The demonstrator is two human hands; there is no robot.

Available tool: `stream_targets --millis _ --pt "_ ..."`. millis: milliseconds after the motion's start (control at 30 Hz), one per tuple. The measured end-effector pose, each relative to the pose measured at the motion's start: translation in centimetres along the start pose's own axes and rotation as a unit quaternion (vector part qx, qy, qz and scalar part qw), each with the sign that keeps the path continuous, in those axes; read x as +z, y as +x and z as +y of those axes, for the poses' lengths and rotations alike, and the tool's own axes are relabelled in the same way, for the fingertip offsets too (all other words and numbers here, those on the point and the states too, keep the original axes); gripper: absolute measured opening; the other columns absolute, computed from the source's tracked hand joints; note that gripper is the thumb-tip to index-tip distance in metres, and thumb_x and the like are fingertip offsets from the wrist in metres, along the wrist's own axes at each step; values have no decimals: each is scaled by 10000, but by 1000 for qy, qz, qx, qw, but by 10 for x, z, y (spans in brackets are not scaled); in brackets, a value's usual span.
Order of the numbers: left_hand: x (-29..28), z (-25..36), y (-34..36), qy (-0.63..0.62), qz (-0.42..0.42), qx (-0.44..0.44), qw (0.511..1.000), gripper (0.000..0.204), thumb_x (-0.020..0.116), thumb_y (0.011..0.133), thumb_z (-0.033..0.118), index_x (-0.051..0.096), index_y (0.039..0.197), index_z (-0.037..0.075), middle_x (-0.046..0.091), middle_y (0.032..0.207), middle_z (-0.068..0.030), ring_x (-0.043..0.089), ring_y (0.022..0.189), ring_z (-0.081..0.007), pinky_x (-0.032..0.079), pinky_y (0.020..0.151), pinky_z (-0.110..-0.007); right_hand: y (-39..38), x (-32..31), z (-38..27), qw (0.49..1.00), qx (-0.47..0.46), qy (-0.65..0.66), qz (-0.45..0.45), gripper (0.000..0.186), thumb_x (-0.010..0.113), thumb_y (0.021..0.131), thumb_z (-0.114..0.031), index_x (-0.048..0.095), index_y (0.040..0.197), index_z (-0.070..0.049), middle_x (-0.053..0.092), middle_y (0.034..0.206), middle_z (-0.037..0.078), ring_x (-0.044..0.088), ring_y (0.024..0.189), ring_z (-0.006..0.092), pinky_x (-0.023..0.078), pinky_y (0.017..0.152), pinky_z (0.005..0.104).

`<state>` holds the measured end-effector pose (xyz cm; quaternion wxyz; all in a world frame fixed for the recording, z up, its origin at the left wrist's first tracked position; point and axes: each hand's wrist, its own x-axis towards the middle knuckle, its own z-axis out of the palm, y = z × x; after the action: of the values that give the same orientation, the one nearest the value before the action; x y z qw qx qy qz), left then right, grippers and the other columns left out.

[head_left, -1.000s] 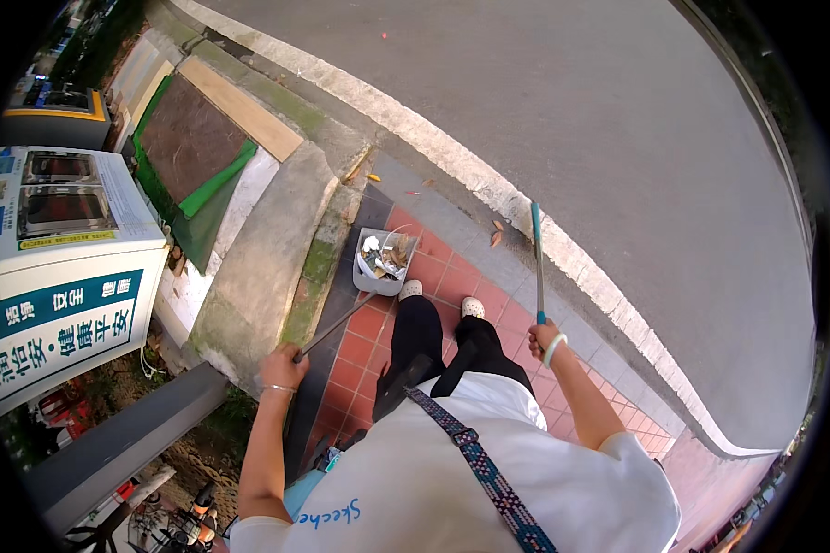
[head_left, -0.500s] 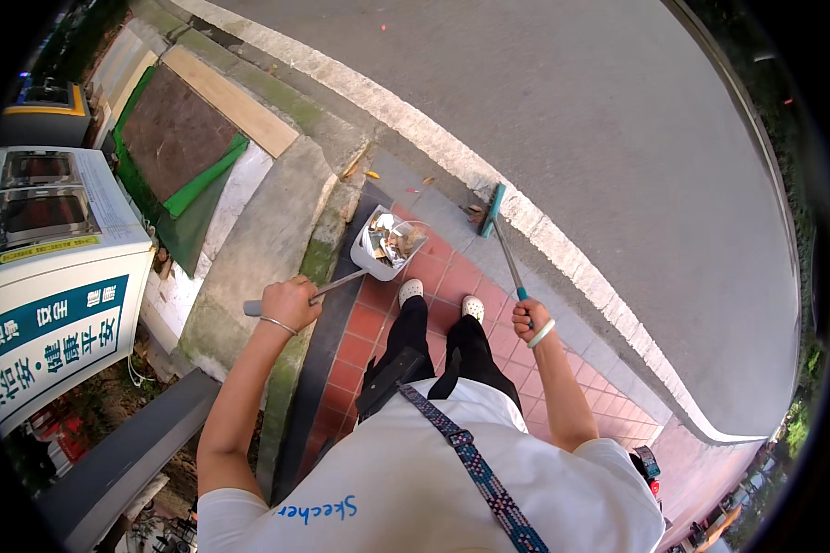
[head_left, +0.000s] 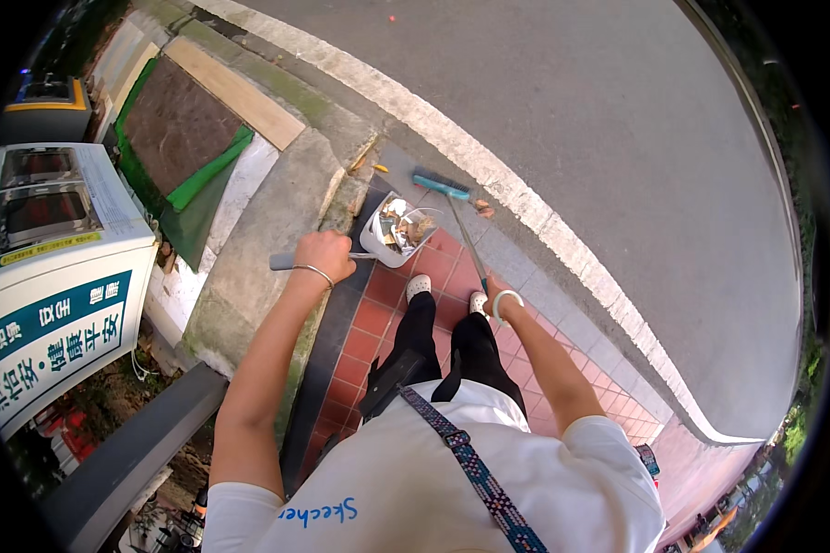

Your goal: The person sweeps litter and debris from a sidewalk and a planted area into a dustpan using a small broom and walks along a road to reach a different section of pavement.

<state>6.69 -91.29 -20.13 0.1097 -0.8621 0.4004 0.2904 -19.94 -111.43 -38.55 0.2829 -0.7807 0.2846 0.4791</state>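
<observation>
My left hand [head_left: 325, 256] is closed around the grey handle of a white tub-shaped dustpan [head_left: 375, 241]. Dry leaves and scraps of litter [head_left: 404, 227] lie inside it, and a thin wire bail arches over its right side. In my right hand [head_left: 500, 297] is the handle of a broom, fingers wrapped round it. The broom's teal head [head_left: 441, 182] rests on the grey paving strip just beyond the dustpan, apart from it. A few brown leaves [head_left: 482, 208] lie to the right of the bristles, and a yellow leaf [head_left: 381, 169] lies to the left.
Red paving tiles [head_left: 350, 370] run under my white clogs [head_left: 419, 286]. A mossy concrete ledge [head_left: 249, 249] borders the left, with a white cabinet [head_left: 111, 221] beyond it. A white kerb line [head_left: 535, 221] separates the paving from the grey road [head_left: 618, 138].
The broom head has swung left, from beside the kerb to behind the dustpan, and turned crosswise. My right hand has moved left and slightly nearer me. My left hand has shifted right and away from me.
</observation>
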Motion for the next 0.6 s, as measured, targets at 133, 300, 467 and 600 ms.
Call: stream_targets --millis 133,300,467,600 --pt "-4 -8 0 -2 -7 -14 1000 170 555 583 212 607 682 85 584 754 -106 569 716 -247 457 630 -338 -89 -93 47 866 93 490 -28 669 449 612 6 276 1227 -193 322 454 14 279 326 104 217 300 263" --pt "2 -11 10 9 24 -15 1000 160 583 556 263 603 619 118 575 697 -84 561 656 -245 451 599 -338 -109 -82 81 894 133 422 71 689 423 634 2 184 1253 -183 355 470 37 346 339 134 258 302 278" --pt "-3 -7 14 6 19 -5 1000 159 590 554 264 603 629 125 575 696 -84 561 659 -248 451 600 -340 -34 -17 52 847 172 500 59 709 429 661 -27 78 1251 -203 369 473 52 373 354 147 296 299 288" --pt "-2 -7 10 7 16 -7 1000 162 597 552 264 605 642 130 577 701 -83 561 661 -247 451 602 -339 -71 9 1 815 132 564 -37 691 424 661 -1 130 1247 -218 353 476 29 329 336 120 264 290 255"
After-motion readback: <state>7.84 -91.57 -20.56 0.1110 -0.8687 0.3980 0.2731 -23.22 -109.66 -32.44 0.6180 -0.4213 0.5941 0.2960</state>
